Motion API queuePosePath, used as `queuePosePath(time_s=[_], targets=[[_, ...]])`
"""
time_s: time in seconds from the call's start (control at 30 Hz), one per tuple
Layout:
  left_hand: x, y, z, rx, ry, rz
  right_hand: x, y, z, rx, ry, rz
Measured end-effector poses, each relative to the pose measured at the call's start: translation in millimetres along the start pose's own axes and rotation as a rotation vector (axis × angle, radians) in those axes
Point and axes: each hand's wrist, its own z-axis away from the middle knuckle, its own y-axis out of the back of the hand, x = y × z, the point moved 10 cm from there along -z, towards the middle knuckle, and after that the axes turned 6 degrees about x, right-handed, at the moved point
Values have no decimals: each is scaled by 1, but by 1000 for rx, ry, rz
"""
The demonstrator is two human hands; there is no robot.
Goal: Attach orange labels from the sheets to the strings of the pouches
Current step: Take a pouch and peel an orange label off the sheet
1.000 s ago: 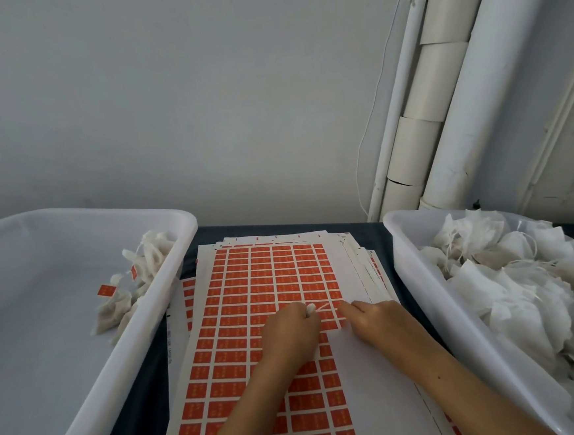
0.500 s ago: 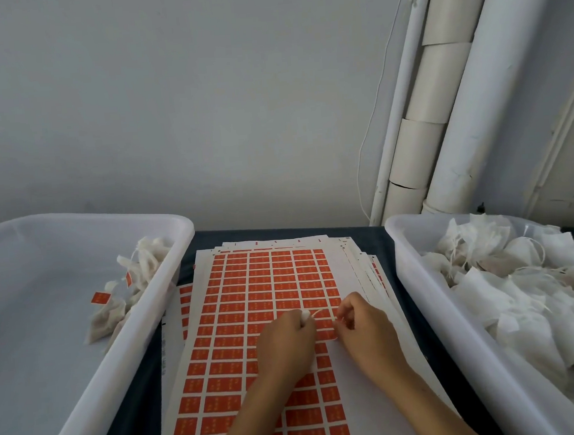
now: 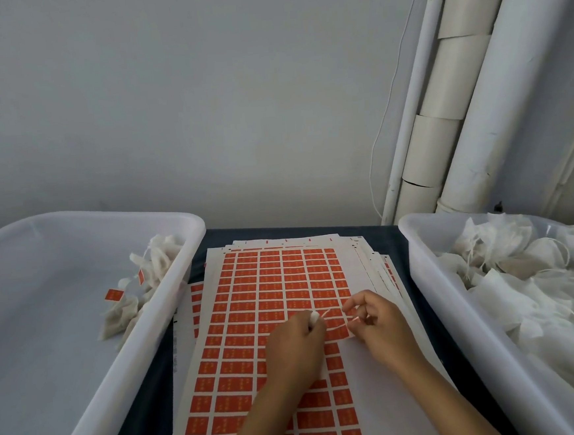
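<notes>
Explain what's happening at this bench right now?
A person is tagging pouches. The left hand grips a white pouch over the top label sheet; its string runs to the right hand, whose fingers pinch at an orange label at the sheet's right edge. A few tagged pouches lie in the left bin; the right bin is heaped with untagged pouches.

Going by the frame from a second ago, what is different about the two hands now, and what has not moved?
The right hand was flat on the label sheet; now it is raised with fingers curled, pinching near the end of the string. The left hand keeps its fist around the pouch, barely shifted. Left bin, right bin and sheet stack are unchanged.
</notes>
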Motion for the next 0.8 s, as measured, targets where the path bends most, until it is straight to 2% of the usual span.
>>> queuePosePath(time_s=[0.13,0.23,0.47,0.8], targets=[[-1,3,1,0,25,62,7,31,0,217,-36,-256],[0,6,2,24,26,117,5,44,3,280,-43,-470],[-3,3,1,-11,103,504,-22,38,-2,216,-15,-494],[-10,13,-4,68,195,761,-35,-5,5,24,27,-461]])
